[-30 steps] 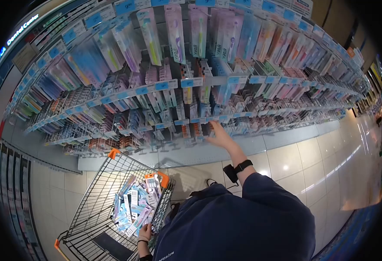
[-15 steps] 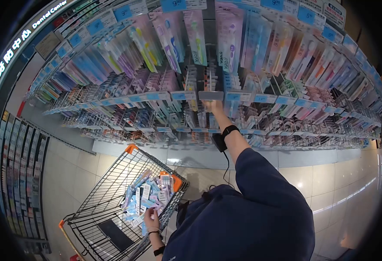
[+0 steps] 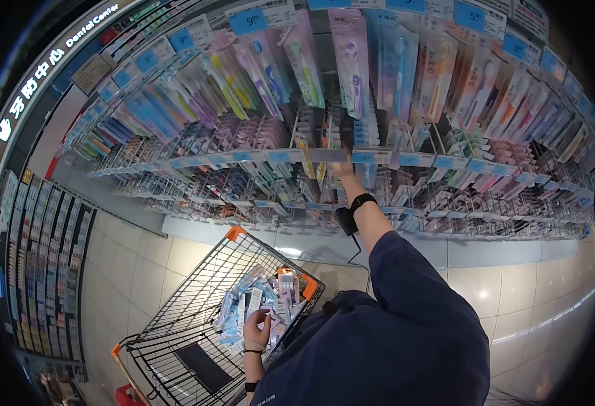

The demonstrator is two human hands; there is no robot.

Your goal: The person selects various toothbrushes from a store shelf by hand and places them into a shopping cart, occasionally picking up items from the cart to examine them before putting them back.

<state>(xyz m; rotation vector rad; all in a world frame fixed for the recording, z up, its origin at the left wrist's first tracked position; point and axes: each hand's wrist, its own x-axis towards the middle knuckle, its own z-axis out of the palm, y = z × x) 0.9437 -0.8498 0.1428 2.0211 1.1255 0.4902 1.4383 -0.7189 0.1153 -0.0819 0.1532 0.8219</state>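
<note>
My right arm reaches out to the toothbrush rack. My right hand is at the price-label strip of the second row, its fingers mostly hidden behind the strip among hanging packs. Packaged toothbrushes hang just above it on hooks. Lower left, my left hand is held over the shopping cart, fingers curled together; what they pinch, if anything, is too small to name. Beneath it, a heap of toothbrush and small boxed packs lies at the cart's near right end.
Blue price tags line the rack's rows. A display of small packs stands at the left, beyond the tiled floor. A black cable hangs below my right forearm. Something red is beside the cart.
The view has shifted, so rack and cart sit further right. My right hand has gone up behind the label strip. My left hand has risen a little over the heap.
</note>
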